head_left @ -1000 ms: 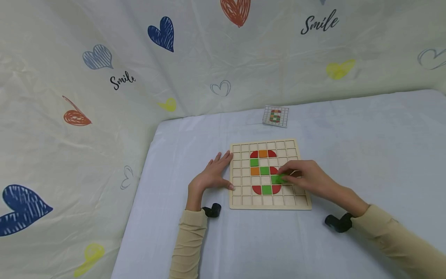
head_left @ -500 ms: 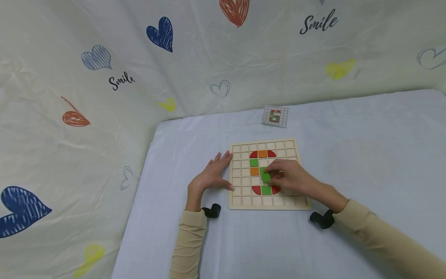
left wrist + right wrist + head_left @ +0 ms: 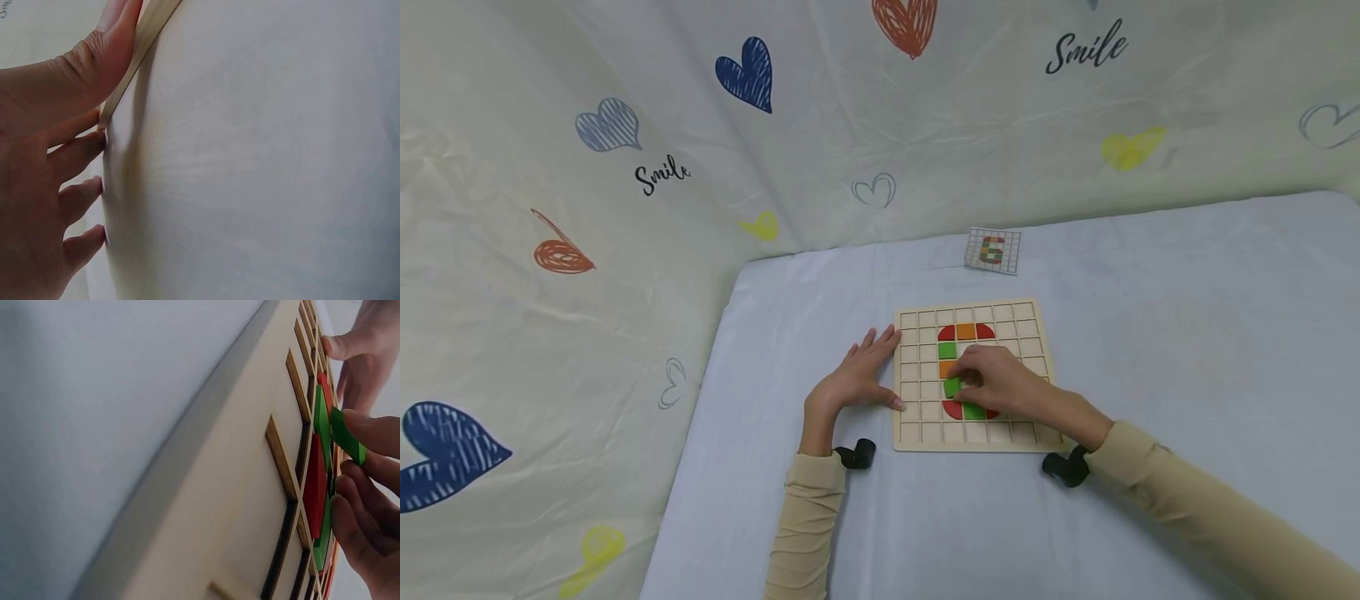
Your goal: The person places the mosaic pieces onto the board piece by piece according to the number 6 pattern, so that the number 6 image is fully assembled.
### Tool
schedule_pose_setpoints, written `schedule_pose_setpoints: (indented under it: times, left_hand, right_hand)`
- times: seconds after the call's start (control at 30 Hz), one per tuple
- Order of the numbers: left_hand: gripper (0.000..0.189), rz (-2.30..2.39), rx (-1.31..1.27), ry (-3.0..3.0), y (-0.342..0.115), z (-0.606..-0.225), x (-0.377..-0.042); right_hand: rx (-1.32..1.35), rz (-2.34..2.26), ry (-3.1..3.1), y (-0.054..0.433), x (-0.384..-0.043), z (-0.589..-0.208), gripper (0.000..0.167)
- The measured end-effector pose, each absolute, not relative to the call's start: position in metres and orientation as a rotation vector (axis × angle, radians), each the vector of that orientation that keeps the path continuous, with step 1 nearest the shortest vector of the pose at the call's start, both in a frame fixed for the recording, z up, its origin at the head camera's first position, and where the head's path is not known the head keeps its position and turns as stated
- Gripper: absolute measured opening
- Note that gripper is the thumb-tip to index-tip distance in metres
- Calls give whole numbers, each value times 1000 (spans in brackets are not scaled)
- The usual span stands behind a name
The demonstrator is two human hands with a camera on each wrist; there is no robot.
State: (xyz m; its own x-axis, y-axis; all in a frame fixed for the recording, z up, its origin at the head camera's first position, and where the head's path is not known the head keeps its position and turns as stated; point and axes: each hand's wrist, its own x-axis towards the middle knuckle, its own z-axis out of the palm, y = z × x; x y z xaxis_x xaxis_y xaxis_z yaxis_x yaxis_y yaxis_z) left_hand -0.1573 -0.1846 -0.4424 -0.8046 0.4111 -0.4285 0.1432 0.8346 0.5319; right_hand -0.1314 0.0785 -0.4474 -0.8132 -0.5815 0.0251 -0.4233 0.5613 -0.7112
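A square wooden grid board lies on the table, with red, orange and green tiles set in its cells. My right hand pinches a green square tile between thumb and fingers. In the head view that tile is over a left-hand cell, between an orange tile and a red rounded tile. The right wrist view shows it tilted, just above the board. My left hand is spread at the board's left edge, its thumb touching the rim. Some middle tiles are hidden under the right hand.
A small pattern card printed with a coloured figure on a grid lies behind the board. The table has a white cloth. A hanging sheet with hearts and "Smile" lettering rises behind and to the left.
My right hand has moved left across the board with the green tile, from the figure's right side to its left column. The left hand has stayed put.
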Motion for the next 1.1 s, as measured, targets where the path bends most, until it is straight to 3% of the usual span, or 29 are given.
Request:
schedule_pose_setpoints:
  times: [0.57,0.8,1.1]
  left_hand:
    - [119,654,420,2473,-182,-441,-156]
    - [118,658,422,2474,-182,-443,-156]
    - [89,661,449,2560,-181,-440,-157]
  right_hand:
    - [-875,-1087,2608,77,-128,-449,20]
    - [-817,-1082,2691,98,-123,-442,19]
    - [-752,-1110,2880,147,-119,-439,32]
